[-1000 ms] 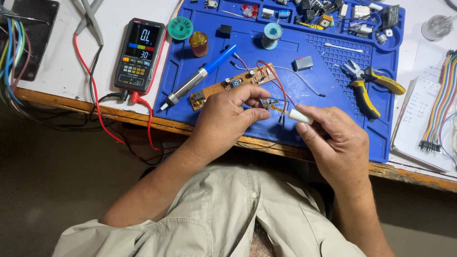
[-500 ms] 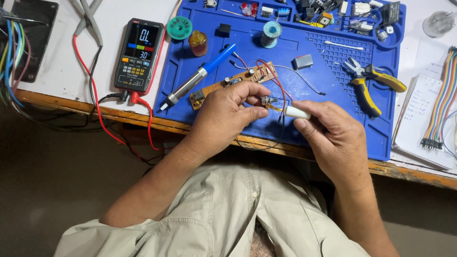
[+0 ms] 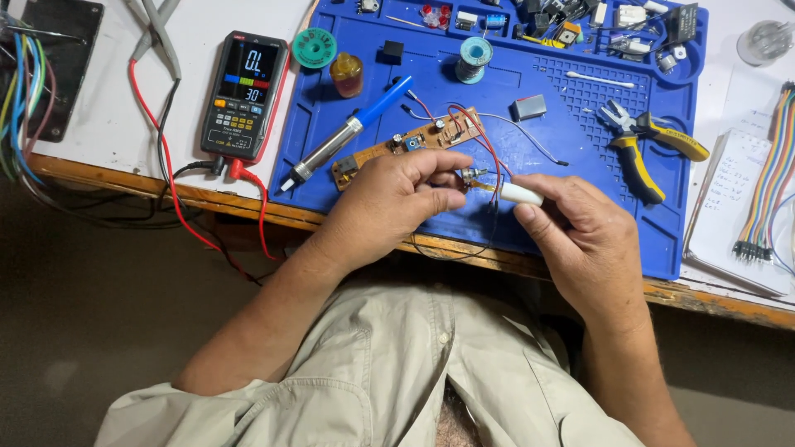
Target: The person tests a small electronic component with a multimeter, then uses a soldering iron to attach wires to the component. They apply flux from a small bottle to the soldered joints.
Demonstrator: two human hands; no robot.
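Note:
My left hand (image 3: 397, 199) pinches a small round component (image 3: 470, 175) with red and black wires, just above the front of the blue work mat (image 3: 563, 157). My right hand (image 3: 580, 232) grips a white-handled tool (image 3: 520, 194) whose yellowish tip touches that component. The wires run back to a brown circuit board (image 3: 414, 141) lying on the mat behind my left fingers.
A blue-handled soldering iron (image 3: 348, 132) lies left of the board. A multimeter (image 3: 244, 93) with red and black leads sits on the white bench at left. Yellow-handled pliers (image 3: 642, 141), a solder spool (image 3: 474, 56), a small grey box (image 3: 530, 108) and trays of parts occupy the mat. Ribbon cable (image 3: 766, 190) lies at right.
Both hands have stayed together over the mat's front edge; my right hand shifted slightly, keeping the tool tip on the component.

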